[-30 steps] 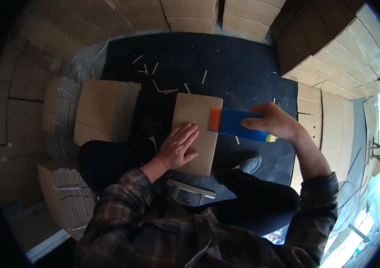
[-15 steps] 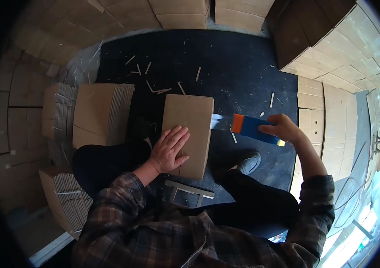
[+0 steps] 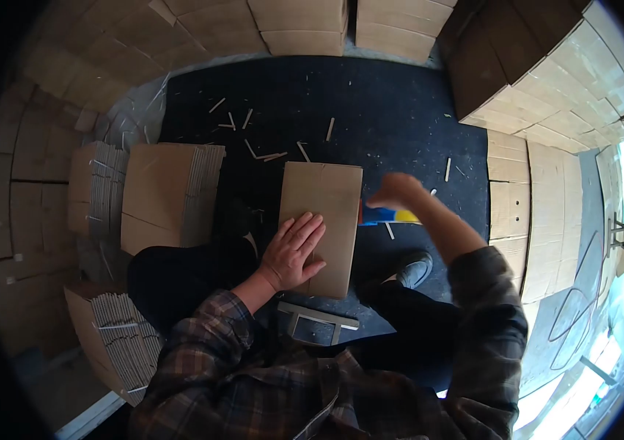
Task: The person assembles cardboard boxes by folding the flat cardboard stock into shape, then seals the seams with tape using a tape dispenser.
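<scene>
My left hand (image 3: 294, 251) presses flat on top of a brown cardboard box (image 3: 330, 187), fingers extended and pointing away from me. The box stands between my legs, its narrow side turned to the right. Close beside that side, my right hand (image 3: 398, 190) is closed round a blue tool (image 3: 380, 215) with an orange part toward the box and a yellow end. Its tip is hidden at the box's right side, so I cannot tell what kind of tool it is. A dark shoe (image 3: 415, 269) rests on the floor nearby.
Thin cardboard strips (image 3: 329, 130) are scattered over the black floor mat (image 3: 393, 95). To the left are stacks of flattened cartons (image 3: 156, 194), with another bundle (image 3: 125, 330) nearer me. More cardboard (image 3: 550, 213) lines the right side. A low wooden stool (image 3: 318, 316) is beneath me.
My right hand has swung left with the blue tool, from well out to the right to against the box's right side. My left hand stays on the box.
</scene>
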Tool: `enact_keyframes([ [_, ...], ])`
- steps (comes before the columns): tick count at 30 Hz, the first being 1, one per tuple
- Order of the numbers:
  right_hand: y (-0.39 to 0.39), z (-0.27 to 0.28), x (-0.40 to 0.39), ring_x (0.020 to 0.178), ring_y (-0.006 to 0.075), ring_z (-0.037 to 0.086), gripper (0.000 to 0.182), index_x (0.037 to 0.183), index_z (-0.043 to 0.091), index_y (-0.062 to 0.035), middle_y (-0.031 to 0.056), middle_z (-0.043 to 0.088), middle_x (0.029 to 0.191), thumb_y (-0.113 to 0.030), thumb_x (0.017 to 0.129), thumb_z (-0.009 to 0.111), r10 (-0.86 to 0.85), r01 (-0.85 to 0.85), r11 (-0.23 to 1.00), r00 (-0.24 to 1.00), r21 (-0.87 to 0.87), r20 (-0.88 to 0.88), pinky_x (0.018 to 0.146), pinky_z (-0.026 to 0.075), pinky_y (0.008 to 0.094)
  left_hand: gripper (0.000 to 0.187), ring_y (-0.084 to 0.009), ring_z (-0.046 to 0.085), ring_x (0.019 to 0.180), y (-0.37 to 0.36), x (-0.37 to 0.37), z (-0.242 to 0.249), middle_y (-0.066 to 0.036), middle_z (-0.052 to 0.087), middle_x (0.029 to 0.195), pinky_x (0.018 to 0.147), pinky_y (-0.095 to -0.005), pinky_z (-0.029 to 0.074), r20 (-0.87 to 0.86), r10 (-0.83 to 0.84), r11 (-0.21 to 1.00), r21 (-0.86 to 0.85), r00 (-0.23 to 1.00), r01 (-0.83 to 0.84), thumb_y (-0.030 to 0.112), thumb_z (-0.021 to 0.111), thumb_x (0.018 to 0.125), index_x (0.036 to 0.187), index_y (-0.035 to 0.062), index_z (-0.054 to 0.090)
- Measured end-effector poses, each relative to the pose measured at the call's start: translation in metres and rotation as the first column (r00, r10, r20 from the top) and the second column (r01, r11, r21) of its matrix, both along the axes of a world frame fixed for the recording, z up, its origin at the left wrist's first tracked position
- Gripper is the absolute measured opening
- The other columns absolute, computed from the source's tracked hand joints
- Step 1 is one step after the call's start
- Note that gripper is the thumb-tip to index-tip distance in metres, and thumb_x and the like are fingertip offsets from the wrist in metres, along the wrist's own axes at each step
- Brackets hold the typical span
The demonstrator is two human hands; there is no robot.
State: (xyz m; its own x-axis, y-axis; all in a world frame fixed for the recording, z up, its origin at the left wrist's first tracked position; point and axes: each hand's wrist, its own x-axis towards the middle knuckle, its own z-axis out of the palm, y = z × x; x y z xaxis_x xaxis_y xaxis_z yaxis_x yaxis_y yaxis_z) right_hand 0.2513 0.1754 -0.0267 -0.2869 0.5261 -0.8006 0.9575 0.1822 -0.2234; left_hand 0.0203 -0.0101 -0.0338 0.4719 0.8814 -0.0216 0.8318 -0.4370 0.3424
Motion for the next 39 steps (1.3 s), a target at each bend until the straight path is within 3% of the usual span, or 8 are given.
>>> enact_keyframes([
  [5, -0.015, -0.007, -0.011, 0.109, 0.0324, 0.063, 0.052, 0.115, 0.066, -0.0044, 0.0178, 0.065, 0.116, -0.043, 0.081, 0.061, -0.056, 0.054, 0.998, 0.995, 0.035, 0.083, 0.089, 0.051, 0.0420, 0.069, -0.0231, 0.029, 0.141, -0.005, -0.004, -0.002, -0.008, 0.035, 0.150, 0.115, -0.0425, 0.021, 0.003, 0.007, 1.000, 0.021, 1.000, -0.007, 0.039, 0.065, 0.083, 0.140, 0.0067, 0.044],
  [9, -0.018, 0.007, 0.043, 0.087, 0.0269, 0.069, 0.060, 0.101, 0.071, -0.0017, 0.0165, 0.070, 0.095, -0.058, 0.081, 0.063, -0.047, 0.032, 0.990, 0.993, 0.136, 0.111, 0.076, 0.053, 0.0357, 0.069, -0.0221, 0.029, 0.140, -0.005, -0.004, -0.002, -0.007, 0.036, 0.150, 0.115, -0.0431, 0.021, -0.012, 0.007, 0.998, 0.069, 1.000, -0.007, 0.040, 0.066, 0.082, 0.139, 0.0080, 0.045],
  [16, -0.098, 0.142, 0.080, 0.073, 0.0192, 0.064, 0.060, 0.096, 0.070, 0.0049, 0.0147, 0.067, 0.077, -0.052, 0.078, 0.071, -0.378, 0.516, 0.848, 0.748, 0.120, -0.545, 0.067, 0.050, 0.0307, 0.062, -0.0278, 0.035, 0.137, -0.015, 0.004, 0.002, -0.011, 0.040, 0.145, 0.112, -0.0453, 0.029, 0.217, 0.063, 0.993, 0.085, 0.974, -0.084, 0.032, 0.068, 0.084, 0.136, 0.0053, 0.047],
  [19, -0.132, 0.153, 0.072, 0.072, 0.0151, 0.060, 0.064, 0.096, 0.068, 0.0057, 0.0109, 0.065, 0.076, -0.055, 0.075, 0.074, -0.418, 0.560, 0.828, 0.585, -0.027, -0.695, 0.066, 0.049, 0.0293, 0.057, -0.0282, 0.045, 0.130, -0.027, 0.020, 0.029, -0.013, 0.049, 0.137, 0.109, -0.0438, 0.034, 0.674, 0.342, 0.937, -0.192, 0.655, -0.292, 0.038, 0.060, 0.091, 0.134, 0.0021, 0.048],
  [21, -0.148, 0.153, 0.062, 0.074, 0.0160, 0.062, 0.066, 0.096, 0.069, 0.0048, 0.0121, 0.066, 0.078, -0.057, 0.074, 0.075, -0.409, 0.564, 0.825, 0.566, -0.025, -0.716, 0.068, 0.049, 0.0292, 0.059, -0.0244, 0.051, 0.124, -0.034, 0.022, 0.053, -0.013, 0.056, 0.129, 0.106, -0.0408, 0.037, 0.627, 0.779, 0.627, -0.777, 0.033, -0.052, 0.047, 0.046, 0.098, 0.134, -0.0001, 0.047],
  [28, -0.161, 0.137, 0.043, 0.078, 0.0201, 0.064, 0.067, 0.097, 0.070, 0.0038, 0.0129, 0.068, 0.083, -0.059, 0.073, 0.074, -0.435, 0.458, 0.875, 0.599, -0.157, -0.672, 0.072, 0.049, 0.0313, 0.060, -0.0198, 0.053, 0.121, -0.060, 0.020, 0.088, -0.012, 0.059, 0.126, 0.100, -0.0382, 0.042, 0.550, 0.834, 0.549, -0.822, -0.039, 0.152, 0.051, 0.037, 0.100, 0.131, 0.0015, 0.049],
  [30, -0.163, 0.132, 0.043, 0.079, 0.0199, 0.064, 0.066, 0.097, 0.070, 0.0037, 0.0129, 0.068, 0.083, -0.058, 0.074, 0.074, -0.445, 0.459, 0.871, 0.580, -0.178, -0.682, 0.072, 0.049, 0.0312, 0.051, -0.0204, 0.057, 0.115, -0.060, 0.012, 0.071, -0.010, 0.063, 0.117, 0.096, -0.0418, 0.046, 0.265, 0.910, 0.400, -0.766, -0.319, 0.503, 0.046, 0.044, 0.099, 0.126, 0.0041, 0.053],
  [39, -0.165, 0.126, 0.005, 0.076, 0.0220, 0.064, 0.062, 0.099, 0.070, 0.0045, 0.0141, 0.068, 0.082, -0.055, 0.080, 0.069, -0.390, 0.406, 0.903, 0.638, -0.140, -0.665, 0.069, 0.050, 0.0313, 0.022, -0.0122, 0.062, 0.084, -0.057, 0.019, 0.033, -0.003, 0.065, 0.091, 0.073, -0.0294, 0.048, 0.338, 0.842, 0.325, -0.940, -0.421, -0.106, 0.027, 0.063, 0.091, 0.103, 0.0089, 0.063],
])
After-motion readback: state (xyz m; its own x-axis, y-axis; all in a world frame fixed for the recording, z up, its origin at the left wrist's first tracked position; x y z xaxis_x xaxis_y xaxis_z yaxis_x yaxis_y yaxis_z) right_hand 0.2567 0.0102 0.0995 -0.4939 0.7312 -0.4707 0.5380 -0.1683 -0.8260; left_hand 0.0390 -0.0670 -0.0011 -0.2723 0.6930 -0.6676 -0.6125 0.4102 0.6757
